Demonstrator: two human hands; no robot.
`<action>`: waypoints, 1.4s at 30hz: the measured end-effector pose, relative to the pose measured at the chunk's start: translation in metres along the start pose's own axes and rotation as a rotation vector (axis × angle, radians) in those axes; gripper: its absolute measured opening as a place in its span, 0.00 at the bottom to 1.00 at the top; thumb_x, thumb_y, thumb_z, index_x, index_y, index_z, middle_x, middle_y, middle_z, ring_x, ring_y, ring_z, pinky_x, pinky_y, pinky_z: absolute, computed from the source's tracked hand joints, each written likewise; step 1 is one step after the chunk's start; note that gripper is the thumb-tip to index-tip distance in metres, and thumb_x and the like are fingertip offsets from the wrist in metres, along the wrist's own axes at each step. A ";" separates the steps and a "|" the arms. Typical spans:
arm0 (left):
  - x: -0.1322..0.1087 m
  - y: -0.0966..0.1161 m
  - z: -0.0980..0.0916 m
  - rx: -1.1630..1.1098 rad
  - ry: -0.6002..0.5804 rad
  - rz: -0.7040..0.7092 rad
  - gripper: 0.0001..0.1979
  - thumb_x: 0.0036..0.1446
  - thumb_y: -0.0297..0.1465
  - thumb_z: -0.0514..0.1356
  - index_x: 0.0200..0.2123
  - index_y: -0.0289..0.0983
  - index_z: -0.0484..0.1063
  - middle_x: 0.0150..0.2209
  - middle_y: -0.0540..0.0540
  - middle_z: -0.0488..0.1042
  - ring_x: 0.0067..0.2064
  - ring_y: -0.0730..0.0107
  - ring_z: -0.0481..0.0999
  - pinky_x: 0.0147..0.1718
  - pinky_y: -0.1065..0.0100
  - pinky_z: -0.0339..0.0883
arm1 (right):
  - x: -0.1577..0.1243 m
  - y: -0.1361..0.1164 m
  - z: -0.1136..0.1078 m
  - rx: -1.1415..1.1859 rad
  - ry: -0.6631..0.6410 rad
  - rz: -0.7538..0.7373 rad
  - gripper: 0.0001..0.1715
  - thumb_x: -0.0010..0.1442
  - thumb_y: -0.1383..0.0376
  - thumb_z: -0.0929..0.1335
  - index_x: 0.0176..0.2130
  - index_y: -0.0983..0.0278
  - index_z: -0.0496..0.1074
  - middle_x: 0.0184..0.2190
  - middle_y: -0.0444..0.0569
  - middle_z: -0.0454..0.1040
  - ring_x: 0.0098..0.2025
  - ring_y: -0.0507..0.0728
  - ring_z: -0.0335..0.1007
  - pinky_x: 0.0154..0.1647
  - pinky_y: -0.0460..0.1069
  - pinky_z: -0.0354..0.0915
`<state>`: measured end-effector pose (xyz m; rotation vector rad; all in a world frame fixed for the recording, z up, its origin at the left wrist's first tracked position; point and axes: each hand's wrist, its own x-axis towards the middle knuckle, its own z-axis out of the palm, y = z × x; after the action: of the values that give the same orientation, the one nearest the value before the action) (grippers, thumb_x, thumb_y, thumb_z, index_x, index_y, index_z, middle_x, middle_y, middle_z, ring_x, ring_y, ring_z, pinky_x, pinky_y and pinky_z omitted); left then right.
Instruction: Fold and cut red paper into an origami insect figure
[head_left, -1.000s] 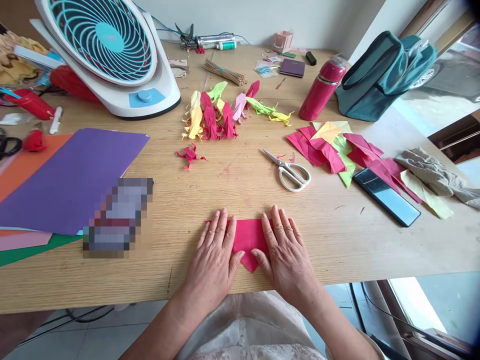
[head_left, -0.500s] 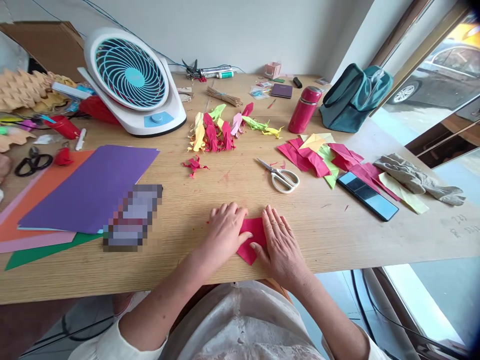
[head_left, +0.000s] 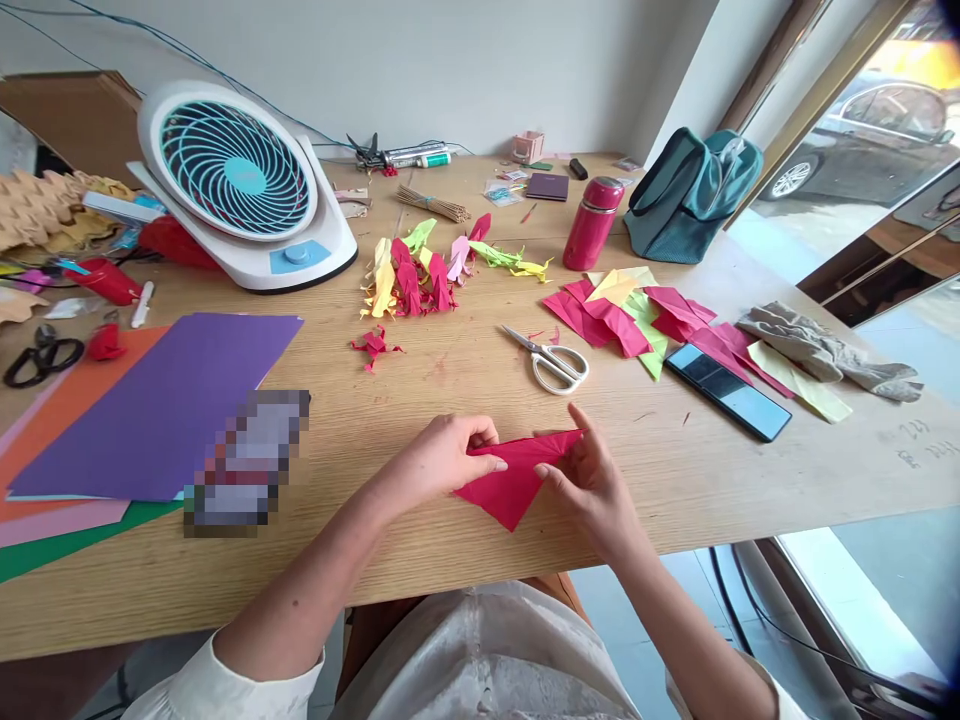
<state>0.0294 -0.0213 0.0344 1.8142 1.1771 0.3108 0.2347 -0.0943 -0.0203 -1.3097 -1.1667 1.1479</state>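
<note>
Crimson paper triangle (head_left: 508,492), seemingly part-folded, pinched by left hand (head_left: 448,455) and right hand (head_left: 600,490); multicoloured folded-paper figures (head_left: 409,283), far, look finished.

The left hand (head_left: 446,455) pinches the upper edge of a folded red paper (head_left: 506,490), its thumb lying on the near face. The right hand (head_left: 600,480) holds the paper's right corner between thumb and curled fingers, index finger raised. One point of the paper faces the person. Beyond it on the worktop (head_left: 450,560) lie white-handled scissors (head_left: 559,365) and a small red paper figure (head_left: 375,346), with a cluster of colored figures (head_left: 420,275) behind. Coloured sheets (head_left: 161,405) lie at left, partly under a pixelated object (head_left: 247,460) that I can't identify.
</note>
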 end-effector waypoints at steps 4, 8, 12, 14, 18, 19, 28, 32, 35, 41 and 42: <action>0.002 -0.002 -0.001 -0.158 -0.074 0.053 0.10 0.53 0.36 0.65 0.28 0.36 0.70 0.24 0.55 0.67 0.27 0.74 0.64 0.26 0.72 0.55 | 0.014 -0.019 0.009 0.231 -0.139 0.234 0.29 0.50 0.51 0.79 0.47 0.63 0.77 0.37 0.50 0.80 0.37 0.58 0.76 0.39 0.51 0.72; 0.003 -0.010 -0.003 -0.218 -0.060 0.075 0.15 0.55 0.40 0.65 0.25 0.35 0.70 0.22 0.55 0.64 0.26 0.76 0.61 0.25 0.73 0.54 | 0.024 -0.025 0.019 0.255 -0.185 0.308 0.20 0.48 0.51 0.79 0.30 0.65 0.80 0.29 0.49 0.80 0.30 0.55 0.74 0.33 0.50 0.69; 0.002 -0.018 -0.008 -0.267 -0.080 0.094 0.15 0.54 0.40 0.66 0.25 0.34 0.73 0.22 0.54 0.65 0.26 0.76 0.60 0.25 0.74 0.53 | 0.027 -0.022 0.020 0.221 -0.201 0.301 0.19 0.48 0.52 0.79 0.28 0.65 0.79 0.26 0.47 0.79 0.27 0.53 0.70 0.30 0.48 0.66; 0.002 -0.021 -0.010 -0.272 -0.105 0.106 0.15 0.55 0.40 0.65 0.26 0.33 0.75 0.22 0.54 0.66 0.26 0.76 0.60 0.25 0.74 0.53 | 0.026 -0.020 0.019 0.215 -0.206 0.292 0.19 0.49 0.52 0.79 0.27 0.65 0.79 0.24 0.46 0.78 0.26 0.52 0.69 0.29 0.47 0.64; -0.001 -0.023 -0.012 -0.268 -0.102 0.112 0.13 0.56 0.38 0.65 0.26 0.34 0.77 0.23 0.53 0.69 0.26 0.76 0.62 0.26 0.73 0.54 | 0.024 -0.020 0.016 0.209 -0.251 0.274 0.18 0.54 0.52 0.77 0.29 0.65 0.80 0.25 0.46 0.77 0.28 0.53 0.69 0.32 0.48 0.66; -0.001 -0.023 -0.013 -0.266 -0.090 0.111 0.13 0.56 0.38 0.65 0.26 0.34 0.77 0.23 0.52 0.69 0.27 0.76 0.63 0.26 0.73 0.54 | 0.024 -0.020 0.016 0.221 -0.258 0.268 0.17 0.55 0.52 0.76 0.30 0.64 0.80 0.26 0.46 0.78 0.29 0.53 0.70 0.34 0.48 0.66; -0.006 -0.020 -0.020 -0.424 -0.247 0.134 0.22 0.61 0.49 0.60 0.31 0.34 0.76 0.29 0.49 0.73 0.31 0.71 0.69 0.32 0.71 0.62 | 0.026 -0.021 0.014 0.345 -0.230 0.249 0.17 0.56 0.50 0.76 0.32 0.61 0.79 0.28 0.47 0.78 0.32 0.55 0.72 0.37 0.49 0.68; -0.002 -0.020 -0.006 -0.630 -0.290 0.119 0.22 0.59 0.50 0.63 0.38 0.35 0.75 0.36 0.45 0.76 0.38 0.67 0.74 0.40 0.68 0.66 | 0.027 -0.024 0.017 0.334 -0.288 0.159 0.17 0.58 0.50 0.73 0.32 0.61 0.78 0.28 0.45 0.75 0.33 0.55 0.70 0.41 0.50 0.68; 0.002 -0.021 0.009 -0.849 -0.265 0.095 0.27 0.48 0.47 0.72 0.46 0.37 0.73 0.47 0.41 0.78 0.48 0.59 0.77 0.47 0.64 0.68 | 0.029 -0.027 0.022 0.273 -0.296 0.044 0.18 0.59 0.48 0.72 0.32 0.60 0.76 0.32 0.46 0.74 0.37 0.56 0.70 0.45 0.52 0.68; 0.004 -0.019 0.015 -1.036 -0.254 0.083 0.40 0.40 0.43 0.77 0.56 0.41 0.69 0.51 0.40 0.77 0.53 0.56 0.76 0.51 0.60 0.68 | 0.031 -0.030 0.034 0.088 -0.221 -0.127 0.19 0.60 0.47 0.71 0.34 0.59 0.76 0.40 0.49 0.74 0.46 0.60 0.71 0.49 0.55 0.69; 0.003 -0.018 0.014 -1.038 -0.256 0.082 0.40 0.41 0.41 0.77 0.56 0.40 0.69 0.48 0.41 0.78 0.50 0.58 0.78 0.49 0.62 0.68 | 0.031 -0.029 0.035 0.068 -0.195 -0.153 0.19 0.60 0.47 0.72 0.37 0.59 0.76 0.41 0.49 0.74 0.46 0.60 0.70 0.49 0.55 0.69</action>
<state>0.0290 -0.0243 0.0115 0.9397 0.5636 0.5832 0.2007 -0.0592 0.0059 -1.0558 -1.3334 1.2113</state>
